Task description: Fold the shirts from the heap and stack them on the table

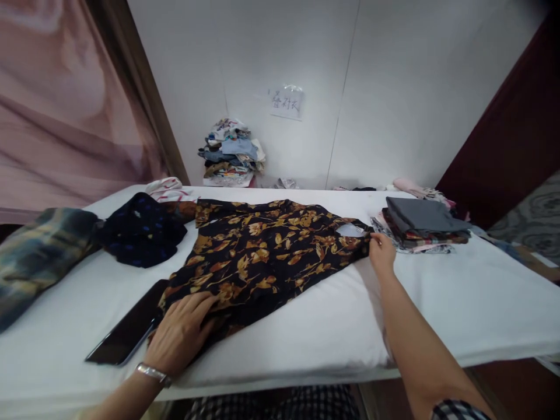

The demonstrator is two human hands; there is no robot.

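A black short-sleeved shirt [280, 251] with a gold and brown flower print lies spread across the table, one side folded into a slanting near edge. My left hand [181, 329], with a silver bracelet at the wrist, rests over the shirt's lower left corner. Its fingers curve down onto the cloth and the thumb lies lower; their tips are partly hidden. At the collar end, my right hand [382, 251] pinches the shirt's edge between thumb and fingers. Beside the left hand lies a dark-screened phone [126, 326].
On the left lie a crumpled navy garment [142, 230] and a plaid garment [44, 251]. Folded clothes [422, 219] are stacked at the right, topped by a grey one. A taller clothes pile [231, 151] stands against the back wall, near a handwritten sign [286, 104]. White cloth covers the table [490, 309].
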